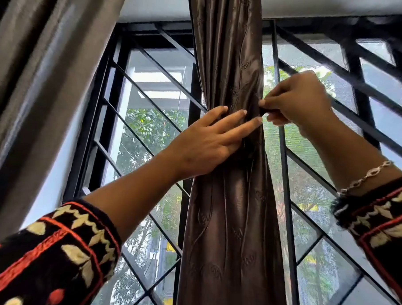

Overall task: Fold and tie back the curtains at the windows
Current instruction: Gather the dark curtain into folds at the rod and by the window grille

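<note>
Your left hand [202,143] spread flat on the shiny brown gathered curtain [225,199], your right hand [296,101] pinching a small dark tie [263,111] at its right edge

The window [121,56] in front of me, and what hangs at it.
No table or shelf here: a black-framed window carries everything, with a black grille [286,179] of upright and slanting bars across its panes. A brown curtain [227,222] hangs down the middle, gathered into a narrow bundle, pinched in at its waist and spreading below. A grey curtain [37,76] hangs at my far left, beside the frame and apart from the brown one.
</note>
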A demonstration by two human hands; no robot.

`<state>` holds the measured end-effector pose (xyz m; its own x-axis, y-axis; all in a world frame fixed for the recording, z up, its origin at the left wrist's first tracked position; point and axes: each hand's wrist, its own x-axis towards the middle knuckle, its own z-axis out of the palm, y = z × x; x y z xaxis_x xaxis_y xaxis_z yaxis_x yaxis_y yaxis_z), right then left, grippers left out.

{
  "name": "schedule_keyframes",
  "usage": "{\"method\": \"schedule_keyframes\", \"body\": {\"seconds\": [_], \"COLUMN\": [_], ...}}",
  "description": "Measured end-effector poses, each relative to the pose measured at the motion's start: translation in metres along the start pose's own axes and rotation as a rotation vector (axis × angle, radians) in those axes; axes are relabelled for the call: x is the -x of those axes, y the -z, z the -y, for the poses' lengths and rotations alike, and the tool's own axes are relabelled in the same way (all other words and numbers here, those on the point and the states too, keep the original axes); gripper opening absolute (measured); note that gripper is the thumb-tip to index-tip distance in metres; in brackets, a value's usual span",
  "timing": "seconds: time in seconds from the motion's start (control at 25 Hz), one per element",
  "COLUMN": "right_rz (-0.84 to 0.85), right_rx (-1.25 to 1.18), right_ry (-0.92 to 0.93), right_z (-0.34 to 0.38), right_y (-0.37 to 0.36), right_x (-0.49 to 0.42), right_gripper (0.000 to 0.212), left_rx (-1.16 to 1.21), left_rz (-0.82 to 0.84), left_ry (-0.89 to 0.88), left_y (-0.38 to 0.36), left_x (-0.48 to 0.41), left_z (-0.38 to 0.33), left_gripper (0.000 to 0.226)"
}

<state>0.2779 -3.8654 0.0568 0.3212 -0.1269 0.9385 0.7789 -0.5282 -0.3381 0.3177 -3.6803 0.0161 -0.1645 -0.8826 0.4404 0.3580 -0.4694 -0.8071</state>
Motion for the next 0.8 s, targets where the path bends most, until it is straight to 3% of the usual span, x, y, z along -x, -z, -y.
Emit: {"method": "schedule_keyframes", "body": {"seconds": [0.12,0.2,0.28,0.44,0.6,0.8], "right_rz": [0.039,0.077,0.125,0.253,0.315,0.228], "right_rx": [0.075,0.272,0.438,0.493,0.326,0.004], "right_ry": [0.161,0.321,0.43,0.531,0.532,0.487], "right_z": [0.02,0.031,0.041,0.051,0.047,0.033], "right_y": [-0.004,-0.008,-0.01,-0.01,-0.008,-0.009], "right_x": [0.0,-0.001,-0.004,-0.015,-0.023,-0.022], "right_gripper": [0.004,0.009,0.014,0.016,0.016,0.015], "left_rx": [-0.035,-0.035,-0.033,-0.017,-0.006,0.09], "left_rz": [-0.006,0.0,0.026,0.089,0.101,0.088], "left_ry": [-0.117,-0.137,-0.098,0.018,0.052,0.034], "left_y": [0.005,0.009,0.013,0.016,0.015,0.019], "left_x": [-0.01,-0.016,-0.021,-0.03,-0.034,-0.039], "left_z": [0.004,0.01,0.015,0.021,0.027,0.032], "left_gripper": [0.028,0.029,0.029,0.034,0.034,0.034]}}
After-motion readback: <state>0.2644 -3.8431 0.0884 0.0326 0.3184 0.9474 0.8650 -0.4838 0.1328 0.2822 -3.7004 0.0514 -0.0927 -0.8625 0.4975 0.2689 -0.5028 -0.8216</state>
